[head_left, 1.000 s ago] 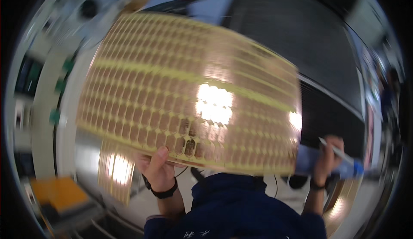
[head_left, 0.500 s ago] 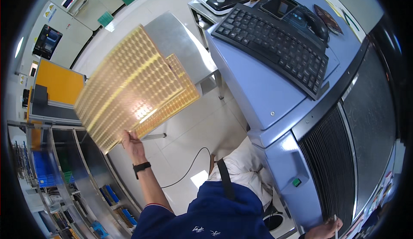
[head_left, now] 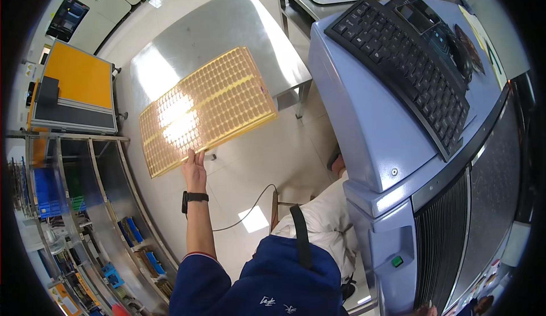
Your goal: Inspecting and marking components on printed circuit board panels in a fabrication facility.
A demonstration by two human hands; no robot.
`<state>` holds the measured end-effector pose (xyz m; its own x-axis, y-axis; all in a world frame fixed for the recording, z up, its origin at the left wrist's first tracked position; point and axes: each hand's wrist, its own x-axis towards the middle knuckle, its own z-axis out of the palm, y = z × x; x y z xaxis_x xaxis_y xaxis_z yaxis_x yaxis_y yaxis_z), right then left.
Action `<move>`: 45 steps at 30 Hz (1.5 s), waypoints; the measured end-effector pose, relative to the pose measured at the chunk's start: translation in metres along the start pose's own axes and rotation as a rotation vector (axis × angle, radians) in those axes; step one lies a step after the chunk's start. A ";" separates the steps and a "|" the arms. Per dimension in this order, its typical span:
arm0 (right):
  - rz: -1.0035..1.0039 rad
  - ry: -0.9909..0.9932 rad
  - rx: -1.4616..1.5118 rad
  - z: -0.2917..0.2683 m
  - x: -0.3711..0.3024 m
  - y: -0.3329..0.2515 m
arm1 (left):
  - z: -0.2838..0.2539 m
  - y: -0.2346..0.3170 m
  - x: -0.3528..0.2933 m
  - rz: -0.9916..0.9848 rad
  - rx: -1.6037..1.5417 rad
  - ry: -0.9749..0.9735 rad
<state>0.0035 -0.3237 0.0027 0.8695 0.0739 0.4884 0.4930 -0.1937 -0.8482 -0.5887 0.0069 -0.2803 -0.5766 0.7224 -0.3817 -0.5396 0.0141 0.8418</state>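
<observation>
Blue machine (head_left: 364,111) stands right; steel surface (head_left: 216,26) lies far left; gold gridded panel (head_left: 227,102) overlaps the surface's near side in view; left hand (head_left: 194,172) pinches the panel's near edge; right hand (head_left: 425,311), near right, is mostly cropped, its grip impossible to tell

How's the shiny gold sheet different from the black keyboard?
The gold sheet is shiny, with bright glare on it; the black keyboard is dark and duller. The gold sheet has rounded shapes printed across it; the black keyboard has separate keys. The left hand holds the gold sheet's edge, while the black keyboard rests on the blue machine, untouched. Both have rows of small repeated shapes.
</observation>
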 end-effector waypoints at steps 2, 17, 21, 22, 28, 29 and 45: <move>-0.003 0.014 -0.015 -0.001 0.000 -0.001 | 0.002 -0.004 -0.002 0.005 0.015 0.007; 0.124 0.220 0.264 -0.073 -0.038 0.036 | -0.035 -0.040 0.064 -0.152 0.302 -0.213; 0.240 0.589 0.140 -0.110 -0.059 0.035 | -0.048 -0.043 0.123 -0.256 0.004 -0.535; 0.221 0.690 0.031 -0.117 -0.062 0.030 | -0.019 -0.052 0.107 -0.076 0.238 -0.490; 0.191 0.790 -0.980 -0.315 -0.151 0.090 | 0.221 -0.001 -0.105 0.604 0.665 -0.860; 0.410 0.820 -1.148 -0.359 -0.187 0.107 | 0.246 -0.002 -0.125 0.664 0.643 -0.938; 1.004 0.681 -1.577 -0.465 -0.239 0.124 | 0.382 0.020 -0.254 0.803 0.611 -1.398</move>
<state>-0.1580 -0.8198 -0.1240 0.4261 -0.8363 0.3450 -0.8672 -0.4863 -0.1076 -0.2192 0.0879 -0.0208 0.5436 0.6813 0.4902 0.0776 -0.6223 0.7789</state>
